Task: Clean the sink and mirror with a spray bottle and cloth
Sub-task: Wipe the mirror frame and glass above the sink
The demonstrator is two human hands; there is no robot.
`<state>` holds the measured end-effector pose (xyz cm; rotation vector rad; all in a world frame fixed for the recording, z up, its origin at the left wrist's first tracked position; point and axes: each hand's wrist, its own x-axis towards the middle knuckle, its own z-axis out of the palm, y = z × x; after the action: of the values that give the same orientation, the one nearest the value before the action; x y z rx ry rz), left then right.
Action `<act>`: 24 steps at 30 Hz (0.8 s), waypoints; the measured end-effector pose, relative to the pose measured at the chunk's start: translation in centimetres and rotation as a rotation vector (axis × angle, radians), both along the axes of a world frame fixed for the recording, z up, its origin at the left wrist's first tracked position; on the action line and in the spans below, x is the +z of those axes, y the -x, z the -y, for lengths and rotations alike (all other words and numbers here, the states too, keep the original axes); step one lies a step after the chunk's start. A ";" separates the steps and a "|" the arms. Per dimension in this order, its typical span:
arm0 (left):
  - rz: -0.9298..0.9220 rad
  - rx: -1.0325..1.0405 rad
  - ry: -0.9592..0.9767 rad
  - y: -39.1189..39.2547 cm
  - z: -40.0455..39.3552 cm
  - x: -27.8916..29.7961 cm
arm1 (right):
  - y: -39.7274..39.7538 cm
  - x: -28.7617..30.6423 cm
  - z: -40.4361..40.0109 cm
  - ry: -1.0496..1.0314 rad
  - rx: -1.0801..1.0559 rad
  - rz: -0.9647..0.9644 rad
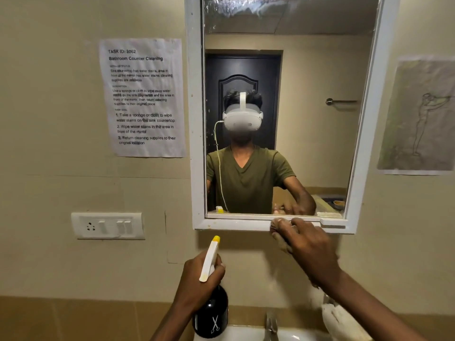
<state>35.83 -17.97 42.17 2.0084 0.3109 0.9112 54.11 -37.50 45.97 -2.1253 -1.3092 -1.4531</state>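
A mirror (307,94) in a white frame (197,119) hangs on the beige wall. My right hand (310,247) presses a brownish cloth (279,238) against the frame's bottom edge, right of centre. My left hand (199,279) grips a black spray bottle (211,313) with a white trigger head and yellow nozzle (216,239), held upright below the mirror and pointing up toward it. The white sink (246,334) shows only as a sliver at the bottom edge, with a metal tap (272,324) above it.
A printed task sheet (142,97) is taped left of the mirror, above a white switch and socket plate (108,225). A sketch on paper (418,116) hangs at the right. A white object (342,321) sits right of the tap. The mirror reflects a person wearing a headset.
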 end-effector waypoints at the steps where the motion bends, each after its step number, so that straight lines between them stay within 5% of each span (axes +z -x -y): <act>1: 0.001 -0.001 0.012 0.3 -0.3 -0.1 | 0.8 0.3 -1.7 -0.002 0.023 0.020; 7: -0.007 0.034 -0.004 1.7 -2.4 0.1 | 5.7 0.5 -12.2 0.010 0.056 0.090; 16: -0.043 -0.014 -0.050 1.3 -2.8 1.3 | 1.3 0.3 -3.3 0.066 -0.015 0.078; 24: -0.004 0.019 -0.068 2.1 -4.6 2.2 | 6.4 0.4 -14.3 0.056 0.091 0.144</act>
<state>33.77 -13.37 44.38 2.0727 0.3058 0.9406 47.74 -23.18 46.41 -1.9981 -1.4932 -1.5747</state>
